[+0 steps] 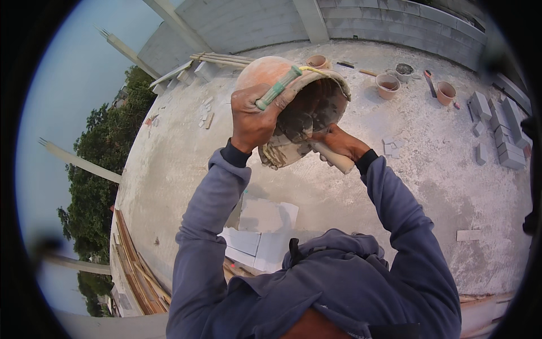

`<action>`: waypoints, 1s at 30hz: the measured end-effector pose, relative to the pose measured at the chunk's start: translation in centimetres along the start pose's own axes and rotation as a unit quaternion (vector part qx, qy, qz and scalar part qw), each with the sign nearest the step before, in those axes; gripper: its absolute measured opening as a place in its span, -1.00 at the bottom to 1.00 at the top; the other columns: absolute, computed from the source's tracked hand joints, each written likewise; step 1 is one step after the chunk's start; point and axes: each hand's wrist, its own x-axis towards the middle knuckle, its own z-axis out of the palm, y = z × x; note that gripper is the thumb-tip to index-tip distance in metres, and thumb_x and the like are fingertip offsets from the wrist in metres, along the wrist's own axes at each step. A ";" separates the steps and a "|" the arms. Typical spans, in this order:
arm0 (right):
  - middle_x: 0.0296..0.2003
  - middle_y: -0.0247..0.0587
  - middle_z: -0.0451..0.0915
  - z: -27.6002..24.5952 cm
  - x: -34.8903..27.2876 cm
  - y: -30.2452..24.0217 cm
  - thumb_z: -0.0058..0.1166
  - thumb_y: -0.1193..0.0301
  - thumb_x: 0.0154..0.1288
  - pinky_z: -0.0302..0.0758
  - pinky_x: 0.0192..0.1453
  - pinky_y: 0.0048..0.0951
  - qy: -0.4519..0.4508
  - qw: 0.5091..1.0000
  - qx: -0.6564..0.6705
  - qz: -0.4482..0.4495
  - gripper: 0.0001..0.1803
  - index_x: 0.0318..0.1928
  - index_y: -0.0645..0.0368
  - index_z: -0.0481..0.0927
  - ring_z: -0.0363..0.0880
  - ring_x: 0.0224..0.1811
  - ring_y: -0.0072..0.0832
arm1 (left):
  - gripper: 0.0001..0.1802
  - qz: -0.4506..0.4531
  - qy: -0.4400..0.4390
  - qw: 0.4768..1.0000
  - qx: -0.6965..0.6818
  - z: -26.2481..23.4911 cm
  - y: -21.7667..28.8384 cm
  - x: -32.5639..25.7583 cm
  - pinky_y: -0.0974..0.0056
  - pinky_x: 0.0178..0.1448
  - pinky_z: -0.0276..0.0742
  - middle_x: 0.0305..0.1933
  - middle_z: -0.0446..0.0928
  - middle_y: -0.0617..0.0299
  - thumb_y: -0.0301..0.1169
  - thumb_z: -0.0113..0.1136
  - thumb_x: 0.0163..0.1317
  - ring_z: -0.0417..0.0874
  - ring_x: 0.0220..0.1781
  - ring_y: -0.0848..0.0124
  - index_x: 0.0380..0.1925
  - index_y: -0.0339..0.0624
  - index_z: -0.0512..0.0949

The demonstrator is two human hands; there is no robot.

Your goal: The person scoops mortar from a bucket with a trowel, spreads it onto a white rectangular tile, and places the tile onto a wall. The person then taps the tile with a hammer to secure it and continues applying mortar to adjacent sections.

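In front of me an orange bucket [265, 70] is tipped on its side, its mouth facing me and its inside smeared with grey mortar. My left hand [248, 117] is closed at its rim, gripping the bucket beside the green grip [279, 88] of its handle. Wet mortar [275, 157] clings to the bucket's lower lip. My right hand [345, 142] is closed around the pale wooden handle of a trowel [333, 157]. The trowel's front end reaches to the bucket's mouth; its blade is hard to make out against the mortar.
Below my hands lie white blocks [243, 242]. Further off stand several buckets [388, 86], a saw [430, 85] and stacked grey blocks [510, 148]. Long boards [138, 265] run along the left edge, with trees beyond. A block wall [389, 28] closes the far side.
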 end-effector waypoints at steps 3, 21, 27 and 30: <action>-0.32 -0.10 0.62 -1.0 1.2 1.0 0.17 0.14 0.47 0.53 -0.71 -0.50 -0.052 0.997 0.059 0.001 -0.48 0.16 0.26 0.35 0.59 -0.62 -0.49 | -0.72 -0.039 -0.016 0.999 -0.021 0.0 0.6 0.3 0.38 -0.48 0.21 -0.62 0.39 0.41 -0.41 0.45 0.30 0.30 -0.53 0.63 -0.52 -0.34 0.64; -0.32 -0.24 0.60 6.9 9.4 0.3 -0.02 0.07 0.58 0.44 -0.73 -0.61 -0.487 0.851 0.196 0.022 -0.51 0.11 0.31 0.52 0.45 -0.68 -0.60 | -0.69 -0.100 0.376 0.917 0.087 -3.8 1.9 -9.8 0.46 -0.29 0.38 -0.44 0.60 0.40 -0.29 0.44 0.32 0.47 -0.40 0.64 -0.27 -0.41 0.74; -0.31 -0.14 0.59 9.3 10.8 3.1 -0.04 0.10 0.59 0.46 -0.76 -0.58 -0.512 0.817 0.255 0.074 -0.49 0.10 0.41 0.51 0.50 -0.67 -0.59 | -0.70 -0.144 0.527 0.822 0.162 -9.6 -2.7 -19.8 0.46 -0.18 0.52 -0.32 0.68 0.31 -0.34 0.42 0.34 0.60 -0.33 0.60 -0.16 -0.43 0.72; -0.34 0.02 0.56 11.3 10.5 5.5 -0.02 0.14 0.56 0.43 -0.83 -0.49 -0.461 0.846 0.262 0.061 -0.38 0.14 0.64 0.44 0.48 -0.73 -0.50 | -0.65 -0.187 0.610 0.761 0.118 -15.7 -2.5 -27.0 0.35 -0.12 0.64 -0.19 0.71 0.14 -0.37 0.32 0.40 0.69 -0.28 0.46 -0.04 -0.52 0.65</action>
